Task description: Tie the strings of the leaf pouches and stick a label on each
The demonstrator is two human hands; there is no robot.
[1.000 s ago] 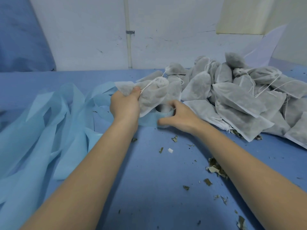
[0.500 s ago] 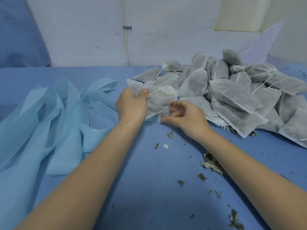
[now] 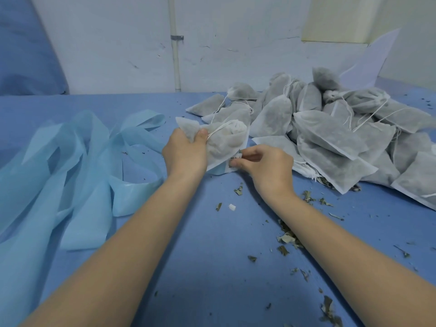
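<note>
My left hand (image 3: 186, 154) grips the neck of a white mesh leaf pouch (image 3: 226, 142), whose drawstring loops over its top. Just below the pouch's lower corner my right hand (image 3: 264, 166) pinches a small white printed label (image 3: 232, 162) between thumb and fingers. The label lies against light blue backing tape (image 3: 218, 170) under the pouch. A heap of several more filled pouches (image 3: 330, 128) with loose white strings lies to the right and behind.
Long loops of light blue backing strip (image 3: 70, 173) sprawl over the left of the blue table (image 3: 200, 267). Dry leaf crumbs (image 3: 289, 239) and a small white scrap (image 3: 232, 207) litter the table by my right forearm. A white wall stands behind.
My right hand left the tape roll behind the pouch and came forward holding a label at the pouch's lower corner. My left hand drew the pouch slightly nearer.
</note>
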